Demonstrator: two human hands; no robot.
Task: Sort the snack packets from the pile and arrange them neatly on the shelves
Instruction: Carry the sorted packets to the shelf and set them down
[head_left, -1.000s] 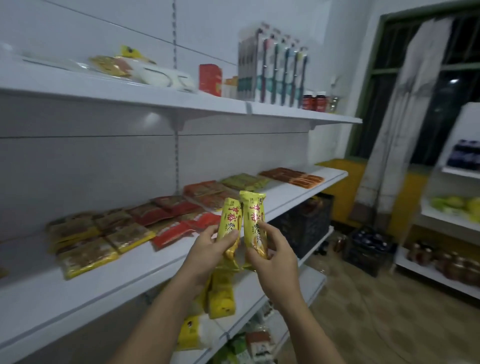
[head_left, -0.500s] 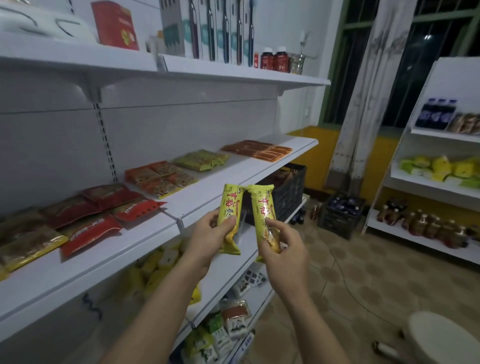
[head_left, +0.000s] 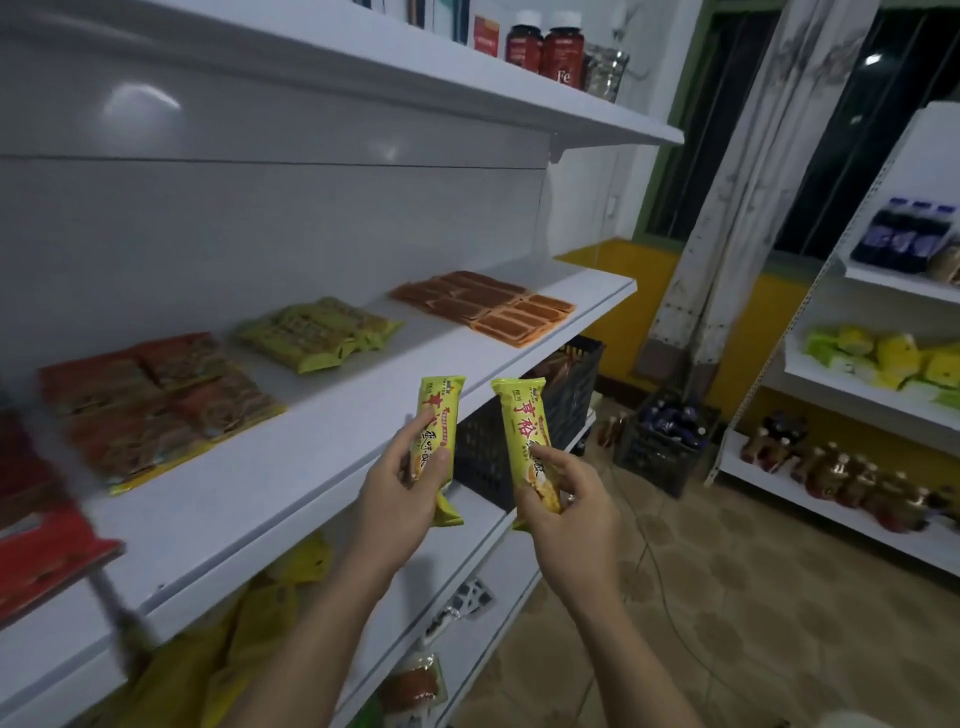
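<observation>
My left hand (head_left: 402, 493) grips a long yellow snack packet (head_left: 437, 421) with red lettering, held upright. My right hand (head_left: 563, 512) grips a second, matching yellow packet (head_left: 522, 431) just to its right; a small gap separates the two. Both are held in front of the edge of the middle white shelf (head_left: 322, 447). On that shelf lie flat groups of packets: red ones (head_left: 150, 400) at the left, green-yellow ones (head_left: 317, 332) in the middle, orange-brown ones (head_left: 483, 304) at the far end.
A black crate (head_left: 566, 395) sits on the lower shelf behind the packets. Yellow packets (head_left: 223, 660) lie on the shelf below. Dark bottles (head_left: 545, 47) stand on the top shelf. A crate of bottles (head_left: 665, 441) sits on the tiled floor; another shelving unit (head_left: 872, 395) stands to the right.
The view has moved rightward along the shelving and closer to it. The two yellow packets, touching side by side earlier, are now held slightly apart, one per hand.
</observation>
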